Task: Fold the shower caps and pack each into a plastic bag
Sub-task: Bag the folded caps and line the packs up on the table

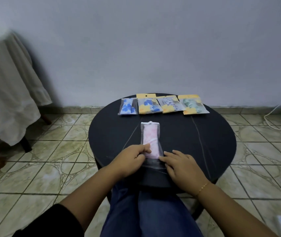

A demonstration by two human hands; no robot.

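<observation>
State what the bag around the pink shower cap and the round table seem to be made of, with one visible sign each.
Bag: thin clear plastic film, glossy; the pink shower cap shows through it. Round table: matt black top with thin pale veins, perhaps painted wood or stone-look laminate; the picture cannot settle which.

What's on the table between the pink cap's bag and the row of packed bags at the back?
Nothing. In the head view, only bare dark table shows between the pink cap's bag and the row of packed bags.
</observation>
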